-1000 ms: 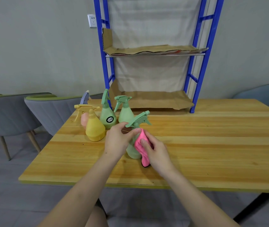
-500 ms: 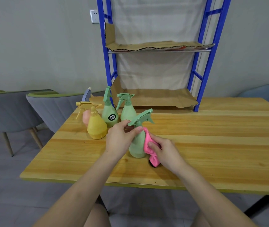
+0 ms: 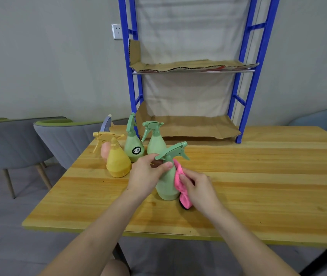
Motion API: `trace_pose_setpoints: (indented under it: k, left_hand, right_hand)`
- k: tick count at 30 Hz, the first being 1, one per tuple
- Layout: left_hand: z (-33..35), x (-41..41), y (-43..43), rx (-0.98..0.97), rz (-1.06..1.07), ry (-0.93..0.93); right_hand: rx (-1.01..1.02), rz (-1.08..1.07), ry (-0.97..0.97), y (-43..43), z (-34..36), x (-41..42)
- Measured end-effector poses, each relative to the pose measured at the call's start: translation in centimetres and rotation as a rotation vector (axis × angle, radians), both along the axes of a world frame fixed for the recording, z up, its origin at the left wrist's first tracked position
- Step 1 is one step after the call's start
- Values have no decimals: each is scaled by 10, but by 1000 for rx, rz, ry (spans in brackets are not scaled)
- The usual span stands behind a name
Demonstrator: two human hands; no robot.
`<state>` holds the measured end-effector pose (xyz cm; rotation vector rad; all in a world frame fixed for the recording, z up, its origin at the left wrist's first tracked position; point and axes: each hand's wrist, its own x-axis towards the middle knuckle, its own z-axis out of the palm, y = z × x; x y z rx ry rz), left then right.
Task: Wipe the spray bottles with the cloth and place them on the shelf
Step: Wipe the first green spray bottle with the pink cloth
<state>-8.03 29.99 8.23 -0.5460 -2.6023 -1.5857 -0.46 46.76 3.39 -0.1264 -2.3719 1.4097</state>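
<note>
Right hand [image 3: 198,188] has barely shifted, gripping the cloth [image 3: 178,174] against the green bottle [image 3: 166,186] on the desk [image 3: 258,186]; left hand [image 3: 144,176] grips its neck. Wiping seemingly underway; next, a steady lift to the shelf [image 3: 188,127].

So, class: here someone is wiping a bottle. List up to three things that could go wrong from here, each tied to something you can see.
1. The left hand grips the bottle only at its neck while the right hand presses the cloth sideways: it may tip.
2. The yellow bottle stands close by the left hand and could be knocked.
3. The shelf's cardboard is wavy, so a bottle may stand unsteadily.
</note>
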Motion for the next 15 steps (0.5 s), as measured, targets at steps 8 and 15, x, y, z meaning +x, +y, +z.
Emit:
trace_pose_setpoints:
  k: [8,15]
  left_hand:
    - [-8,6,4,75,19,-2]
    - [-13,8,8,136,-25,-11]
  right_hand:
    - [241,-22,-155,15,-8,-3]
    - [-39,-19,6,3,10,-8]
